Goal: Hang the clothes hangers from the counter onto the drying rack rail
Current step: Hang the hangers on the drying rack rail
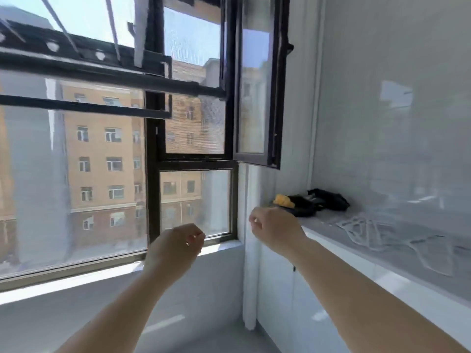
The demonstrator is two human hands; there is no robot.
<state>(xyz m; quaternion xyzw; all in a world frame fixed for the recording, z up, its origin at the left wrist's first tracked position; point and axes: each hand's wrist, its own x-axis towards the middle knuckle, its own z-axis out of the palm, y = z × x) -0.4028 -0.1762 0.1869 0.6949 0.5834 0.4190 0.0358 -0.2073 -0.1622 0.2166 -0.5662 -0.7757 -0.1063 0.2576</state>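
Several pale, see-through clothes hangers [397,238] lie in a loose heap on the white counter [362,253] at the right. The dark drying rack rail [102,72] runs across the upper left, with a second bar [84,107] below it; nothing hangs on either. My left hand [175,247] is raised in front of the window, fingers curled shut, empty. My right hand [274,229] is also curled shut and empty, just left of the counter's near end and apart from the hangers.
A black cloth bundle [323,200] and a yellow item [284,201] sit at the counter's far end. An open window sash [257,80] juts inward above them. White cabinet doors [280,289] stand below the counter; the window sill [76,278] runs along the left.
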